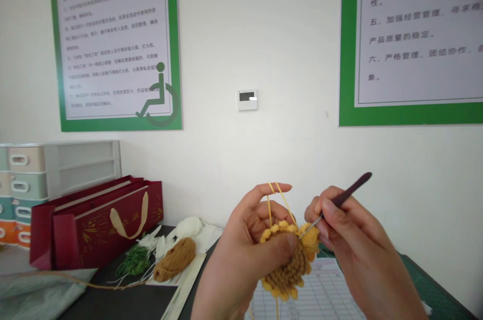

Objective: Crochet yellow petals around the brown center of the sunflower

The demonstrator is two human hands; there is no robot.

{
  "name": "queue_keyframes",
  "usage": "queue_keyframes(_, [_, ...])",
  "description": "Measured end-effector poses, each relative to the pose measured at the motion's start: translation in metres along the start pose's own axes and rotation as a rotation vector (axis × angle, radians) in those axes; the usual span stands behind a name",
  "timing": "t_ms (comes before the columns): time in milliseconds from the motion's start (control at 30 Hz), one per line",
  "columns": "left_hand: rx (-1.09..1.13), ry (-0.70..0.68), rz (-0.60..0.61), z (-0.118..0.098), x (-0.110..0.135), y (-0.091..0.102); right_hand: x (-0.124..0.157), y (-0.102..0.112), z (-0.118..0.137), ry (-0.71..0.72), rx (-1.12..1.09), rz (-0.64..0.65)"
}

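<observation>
White wall (pixel 211 33) and dark table (pixel 128 303), with a crocheted round (pixel 290 270) edged in yellow

Two green-bordered posters (pixel 113 33) hang on the wall; to the left on the table lie brown yarn (pixel 175 259) and green yarn (pixel 134 260), near a dark red bag (pixel 113 224). The crocheted round is held up in both hands' reach, in front of a printed sheet (pixel 332 292). The left hand (pixel 247 239) grips it, thumb pressed on the brown centre, index finger stretched out with a yellow strand (pixel 286 203) looped over it. The right hand (pixel 350 229) is closed round the dark handle of a crochet hook (pixel 352 190), its metal end at the rim.

Of the work itself, the brown centre looks complete, its ridged rows reaching the edge. Yellow bobbles (pixel 281 228) line the top and bottom, and a larger yellow bulge (pixel 310 238) stands by the right fingertips; whether these pinch it too, I cannot tell. The edging seems unfinished, judging by the strand running down to the rim and the hook at the stitches. How much edge remains is unclear, since the left thumb and palm hide one side
</observation>
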State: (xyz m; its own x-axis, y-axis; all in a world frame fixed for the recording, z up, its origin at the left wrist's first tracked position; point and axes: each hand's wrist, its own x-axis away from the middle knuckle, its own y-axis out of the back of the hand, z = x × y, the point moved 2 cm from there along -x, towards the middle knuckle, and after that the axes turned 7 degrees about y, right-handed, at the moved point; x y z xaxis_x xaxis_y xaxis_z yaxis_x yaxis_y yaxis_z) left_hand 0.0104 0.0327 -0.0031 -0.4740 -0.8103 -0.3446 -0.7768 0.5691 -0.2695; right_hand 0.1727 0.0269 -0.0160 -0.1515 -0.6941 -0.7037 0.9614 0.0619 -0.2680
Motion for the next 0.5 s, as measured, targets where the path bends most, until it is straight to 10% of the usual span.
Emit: queue_keyframes(500, [0.045,0.022,-0.135,-0.001,-0.001,-0.009,0.009,-0.014,-0.023,-0.468,-0.463,-0.179])
